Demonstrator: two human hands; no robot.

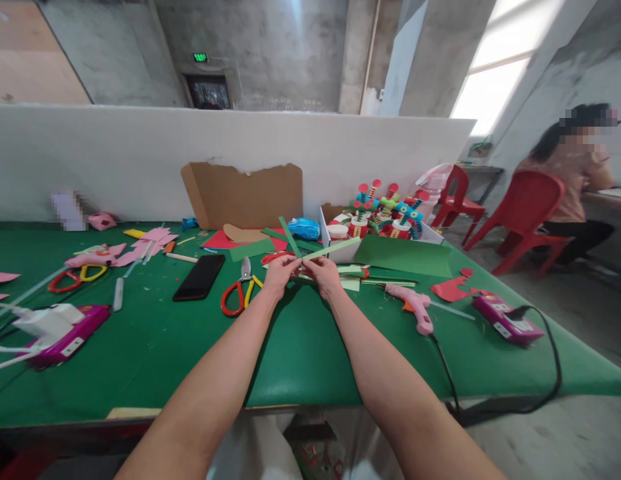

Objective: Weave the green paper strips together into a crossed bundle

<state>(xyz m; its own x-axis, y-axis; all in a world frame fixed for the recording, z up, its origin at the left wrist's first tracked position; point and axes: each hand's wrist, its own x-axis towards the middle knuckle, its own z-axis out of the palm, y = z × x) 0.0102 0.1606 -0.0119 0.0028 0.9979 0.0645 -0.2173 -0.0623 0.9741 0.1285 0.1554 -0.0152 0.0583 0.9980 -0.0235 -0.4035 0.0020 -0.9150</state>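
Note:
My left hand point(280, 272) and my right hand point(324, 273) meet above the green table, both with fingers pinched. Between their fingertips two paper strips cross: a dark green paper strip point(289, 233) slants up to the left, and a light green paper strip point(340, 247) runs up to the right. The exact fold where they join is too small to make out. Scissors point(233, 298) with red and yellow handles lie just left of my left hand. More pale green strips point(351, 283) lie beside my right hand.
A white box point(340, 251) of paper figures stands behind, by a dark green sheet point(405, 255). A pink glue gun point(414, 303) and power strip point(505, 320) lie right; a phone point(199, 277) and another power strip point(65, 337) left. A person point(565, 160) sits at far right.

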